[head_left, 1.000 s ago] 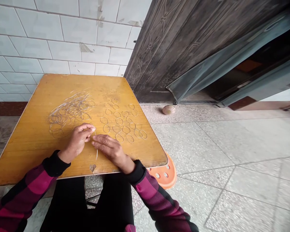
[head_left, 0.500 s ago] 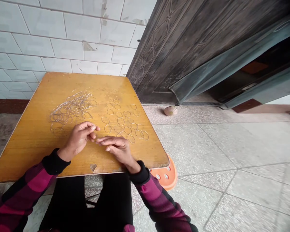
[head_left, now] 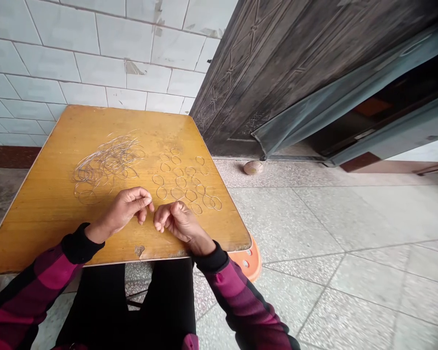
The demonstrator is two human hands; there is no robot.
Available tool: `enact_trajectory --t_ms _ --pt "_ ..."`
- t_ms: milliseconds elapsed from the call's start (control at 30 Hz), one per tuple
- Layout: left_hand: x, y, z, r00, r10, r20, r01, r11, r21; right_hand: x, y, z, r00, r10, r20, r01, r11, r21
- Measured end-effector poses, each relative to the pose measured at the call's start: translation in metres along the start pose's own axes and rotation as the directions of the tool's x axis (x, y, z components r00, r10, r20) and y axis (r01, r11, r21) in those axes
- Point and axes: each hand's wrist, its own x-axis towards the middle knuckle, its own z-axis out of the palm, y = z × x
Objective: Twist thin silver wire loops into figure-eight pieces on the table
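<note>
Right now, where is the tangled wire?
In the head view, the tangled wire is on the table, just beyond the left hand, left of the wire loops.

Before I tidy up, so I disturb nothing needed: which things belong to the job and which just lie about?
Job, it seems: left hand, right hand, wire pile, wire loops, table.
Just about: stool, round object, door, curtain.

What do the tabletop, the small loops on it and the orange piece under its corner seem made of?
Loops: probably thin metal wire, since they look silvery-grey and hold their curves. Tabletop: wood or wood-look laminate, slightly glossy; streaks like grain show. Orange piece: likely smooth moulded plastic, judging by its even colour and round holes.
</note>
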Motion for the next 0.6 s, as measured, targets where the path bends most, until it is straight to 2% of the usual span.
enact_trajectory --t_ms 167,267,367,433,467,500,567,600 --pt "-0.002 -0.001 -0.004 0.997 0.000 0.080 -0.005 0.998 0.069 -0.001 -0.011 -0.002 0.984 0.179 0.020 -0.180 0.982 0.063" --pt "-0.002 0.002 -0.006 0.999 0.012 0.050 -0.018 0.992 0.122 -0.003 -0.018 -0.001 0.972 0.235 -0.015 -0.234 0.971 0.048" --pt "-0.002 0.004 -0.007 1.000 0.030 0.007 -0.031 0.982 0.187 -0.003 -0.019 0.004 0.980 0.108 -0.169 -0.126 0.987 -0.103" --pt "-0.003 0.004 -0.007 0.999 0.044 -0.015 -0.039 0.969 0.242 -0.003 -0.017 0.006 0.972 -0.048 -0.230 -0.036 0.936 -0.350" --pt "-0.003 0.003 -0.006 0.999 0.048 -0.026 -0.039 0.962 0.270 -0.002 -0.016 0.007 0.966 -0.123 -0.226 -0.010 0.858 -0.513" --pt "-0.003 0.003 -0.005 0.998 0.054 -0.039 -0.040 0.956 0.292 -0.001 -0.015 0.007 0.960 -0.194 -0.204 0.005 0.735 -0.678" --pt "-0.002 0.003 -0.003 0.996 0.063 -0.065 -0.040 0.949 0.313 0.003 -0.013 0.005 0.950 -0.289 -0.118 0.003 0.386 -0.922" --pt "-0.002 0.003 -0.002 0.995 0.062 -0.078 -0.034 0.947 0.318 0.004 -0.013 0.004 0.950 -0.305 -0.071 -0.010 0.198 -0.980"
